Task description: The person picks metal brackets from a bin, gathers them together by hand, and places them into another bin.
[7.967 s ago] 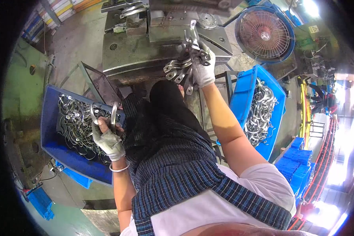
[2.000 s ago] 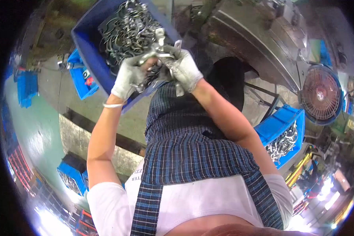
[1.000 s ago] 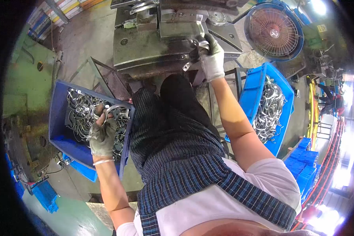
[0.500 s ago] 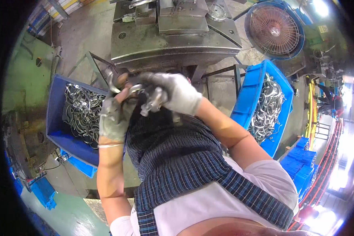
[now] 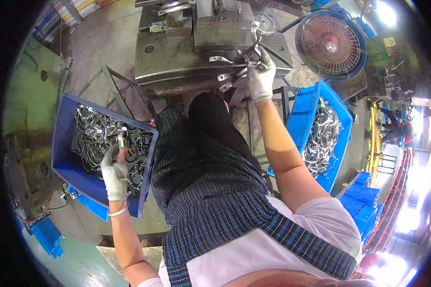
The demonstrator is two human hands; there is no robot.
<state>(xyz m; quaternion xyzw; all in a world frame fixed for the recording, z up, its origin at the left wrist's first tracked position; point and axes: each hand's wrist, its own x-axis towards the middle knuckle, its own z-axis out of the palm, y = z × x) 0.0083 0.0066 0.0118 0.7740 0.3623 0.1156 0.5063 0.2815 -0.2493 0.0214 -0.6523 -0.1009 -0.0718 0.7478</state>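
My right hand (image 5: 262,82), in a white work glove, is closed around several shiny curved metal brackets (image 5: 227,76). They fan out to the left and upward, over the front edge of the machine's steel table (image 5: 170,62). Over the dark blue bin (image 5: 61,129) on the left, my left hand (image 5: 114,176) wears a soiled glove with some bare fingertips. Its fingers are pinched at a metal bracket (image 5: 121,138) that sticks up from them. More curved brackets (image 5: 93,126) lie heaped in that bin, partly covered by this hand.
A lighter blue bin (image 5: 294,112) holding a heap of curved metal parts (image 5: 323,138) stands at the right. Behind it is a round fan (image 5: 331,47). A metal block (image 5: 223,33) sits on the steel table. Metal stand legs (image 5: 117,93) rise beside the left bin.
My hands have separated from in front of my lap. The right one moved up to the table edge with several brackets; the left one moved down and left over the dark blue bin.
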